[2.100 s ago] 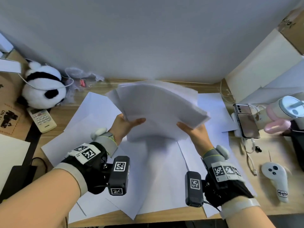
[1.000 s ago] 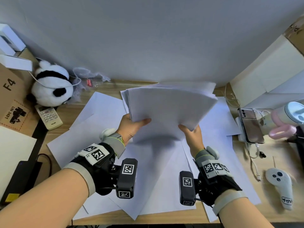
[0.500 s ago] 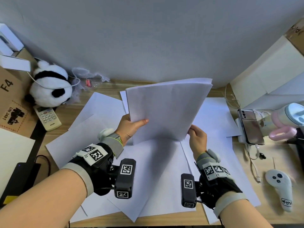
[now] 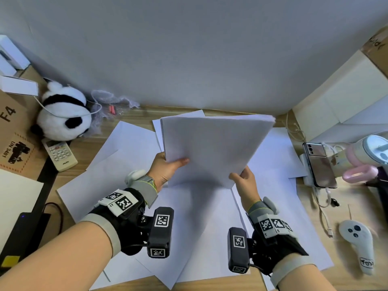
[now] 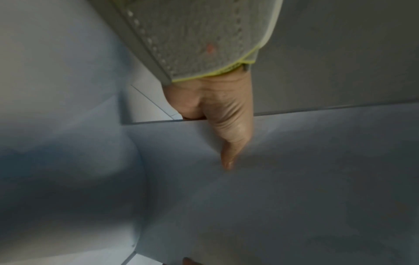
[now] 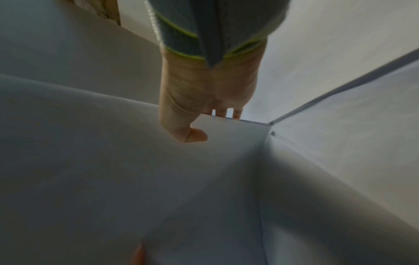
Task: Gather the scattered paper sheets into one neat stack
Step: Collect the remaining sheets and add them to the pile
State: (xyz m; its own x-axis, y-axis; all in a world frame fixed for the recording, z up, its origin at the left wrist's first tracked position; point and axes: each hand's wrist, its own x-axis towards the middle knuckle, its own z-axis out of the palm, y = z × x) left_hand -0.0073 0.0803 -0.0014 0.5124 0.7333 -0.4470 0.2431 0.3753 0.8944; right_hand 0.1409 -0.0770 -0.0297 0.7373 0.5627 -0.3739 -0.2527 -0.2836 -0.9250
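A person holds a stack (image 4: 214,148) of white paper sheets up off a wooden table (image 4: 352,208), tilted so its top edge leans away toward the wall. The left hand (image 4: 165,171) grips the stack's lower left edge, thumb on the near face and fingers behind. In the left wrist view, the thumb (image 5: 231,139) lies flat across the paper. The right hand (image 4: 245,181) pinches the lower right corner, thumb on the near face; the right wrist view shows the thumb (image 6: 181,125) on the sheet and fingertips just past its edge. The sheets' top edges look nearly flush, with one sheet peeking out at the left side.

Below the stack, loose sheets (image 4: 130,164) lie overlapped across the table, spreading left, right and toward the near edge.

At the left sit a plush panda (image 4: 63,116) and, just in front of it, a remote (image 4: 59,154). At the right are a phone (image 4: 320,164), a pink and white bottle (image 4: 361,158) beside it, and a white controller (image 4: 359,242) nearer the person.
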